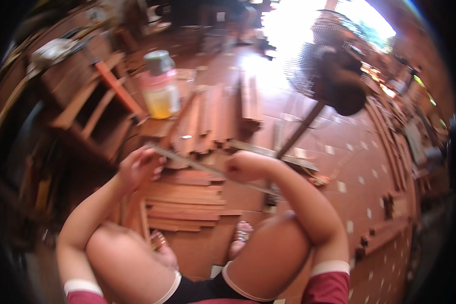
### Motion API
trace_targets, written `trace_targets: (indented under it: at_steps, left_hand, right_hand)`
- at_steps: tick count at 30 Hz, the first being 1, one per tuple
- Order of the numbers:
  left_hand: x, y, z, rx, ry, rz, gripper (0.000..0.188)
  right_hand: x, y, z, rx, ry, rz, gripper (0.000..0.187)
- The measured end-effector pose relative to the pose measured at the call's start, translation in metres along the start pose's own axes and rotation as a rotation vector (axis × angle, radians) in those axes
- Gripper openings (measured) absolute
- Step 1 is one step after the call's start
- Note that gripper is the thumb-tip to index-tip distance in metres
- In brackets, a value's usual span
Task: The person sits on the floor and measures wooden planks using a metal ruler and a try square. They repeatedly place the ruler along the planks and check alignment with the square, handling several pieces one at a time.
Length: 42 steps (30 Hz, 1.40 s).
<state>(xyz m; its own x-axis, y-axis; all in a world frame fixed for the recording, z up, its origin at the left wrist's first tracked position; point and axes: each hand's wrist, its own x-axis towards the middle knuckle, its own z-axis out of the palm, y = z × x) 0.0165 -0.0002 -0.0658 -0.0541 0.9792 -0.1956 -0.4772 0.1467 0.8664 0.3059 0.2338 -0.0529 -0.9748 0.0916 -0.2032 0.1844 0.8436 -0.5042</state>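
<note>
Two bare hands hold one long thin strip (207,169), which looks like a metal ruler or a slim wooden slat; the picture is too blurred to say which. The left hand (139,166) is closed around the upper left end of the strip, fingers curled over it. The right hand (245,167) is a fist gripping the strip nearer its middle, and the rest of the strip runs down and to the right past this fist. The strip is tilted, with its left end higher, and it hangs in the air above a low stack of reddish wooden boards (187,202) that lies flat on the floor (370,167), just in front of the person's bare feet.

Behind this stack, a second group of boards (213,119) lies on the floor with the ends pointing toward the person. Near its far left corner stands a large clear jug (159,86) with a grey lid and yellow liquid in the bottom. At the left edge of the floor there is a wooden frame (93,106) with an orange bar leaning on it. A standing fan (327,66) is on the right, its pole slanting down toward the boards. More wooden pieces (385,233) lie along the right edge of the tiled floor.
</note>
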Motion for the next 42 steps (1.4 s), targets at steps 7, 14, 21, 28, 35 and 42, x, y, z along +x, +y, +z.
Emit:
trace_targets:
  at_steps: [7, 14, 21, 28, 35, 42]
  left_hand:
    - [-0.013, 0.006, 0.000, -0.043, 0.017, 0.057, 0.035]
    - [-0.010, 0.008, 0.001, 0.126, 0.038, 0.053, 0.037]
    - [-0.007, 0.006, -0.001, 0.160, 0.141, 0.047, 0.035]
    - [-0.005, 0.007, 0.001, 0.179, 0.203, 0.074, 0.030]
    - [-0.005, 0.009, 0.015, 0.186, 0.275, 0.105, 0.034]
    - [-0.005, 0.006, 0.010, 0.151, 0.239, 0.109, 0.032]
  right_hand:
    - [0.002, -0.012, -0.006, 0.026, -0.043, 0.062, 0.018]
    - [0.005, -0.015, -0.008, 0.019, -0.111, 0.111, 0.018]
    - [0.005, -0.011, -0.004, 0.028, -0.097, 0.090, 0.017]
    - [0.005, -0.012, -0.004, 0.021, -0.135, 0.099, 0.017]
    - [0.003, -0.014, -0.006, 0.032, -0.135, 0.113, 0.017]
    - [0.004, -0.015, -0.005, 0.020, -0.123, 0.101, 0.019]
